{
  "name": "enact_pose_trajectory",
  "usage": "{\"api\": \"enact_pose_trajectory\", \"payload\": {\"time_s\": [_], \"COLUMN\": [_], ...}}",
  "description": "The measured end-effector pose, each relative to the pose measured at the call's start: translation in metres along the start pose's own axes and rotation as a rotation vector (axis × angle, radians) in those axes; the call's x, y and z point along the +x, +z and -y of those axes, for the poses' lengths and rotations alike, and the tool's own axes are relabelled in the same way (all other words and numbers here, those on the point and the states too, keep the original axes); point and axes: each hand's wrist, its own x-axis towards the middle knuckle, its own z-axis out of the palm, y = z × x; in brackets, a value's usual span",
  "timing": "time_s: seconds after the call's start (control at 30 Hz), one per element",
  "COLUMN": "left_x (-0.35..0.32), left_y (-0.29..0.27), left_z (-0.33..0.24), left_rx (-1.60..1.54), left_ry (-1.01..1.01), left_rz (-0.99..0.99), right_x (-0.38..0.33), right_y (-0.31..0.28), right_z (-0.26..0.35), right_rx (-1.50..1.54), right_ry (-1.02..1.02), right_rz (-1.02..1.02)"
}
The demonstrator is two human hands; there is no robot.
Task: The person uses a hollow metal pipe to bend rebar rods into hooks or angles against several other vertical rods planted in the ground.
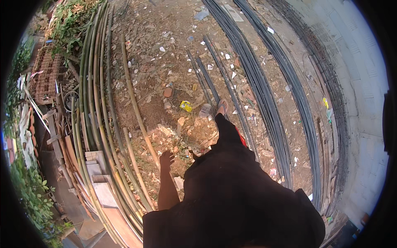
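Observation:
My left hand (166,158) hangs beside my body, dark in shadow, with its fingers loosely apart and nothing in them. Just left of it, a single bamboo pole (139,108) lies on the ground, its near end close to my fingers in the picture; I cannot tell if they touch. My right hand does not show; the dark clothing over my body fills the lower middle. One foot in a sandal (222,107) is stepping among thin steel bars (209,80).
Long bamboo poles (96,82) lie at the left, with wooden boards (105,194) beside them. Bundles of steel rebar (252,70) run along the right, near a wire-like steel cage (331,74) and a pale wall (364,136). A yellow wrapper (186,106) and a brick piece (168,92) litter the dirt.

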Motion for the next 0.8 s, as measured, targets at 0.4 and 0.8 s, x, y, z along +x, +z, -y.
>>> {"api": "enact_pose_trajectory", "payload": {"time_s": [0.4, 0.8], "left_x": [0.108, 0.316], "left_y": [0.174, 0.159], "left_z": [-0.186, -0.392], "left_rx": [0.543, 0.445], "left_ry": [0.284, 0.075], "left_rz": [0.246, 0.303], "right_x": [0.061, 0.127], "right_y": [-0.173, -0.143], "right_z": [0.369, 0.545], "right_rx": [0.165, 0.425], "right_ry": [0.039, -0.033], "right_rz": [-0.168, -0.307]}}
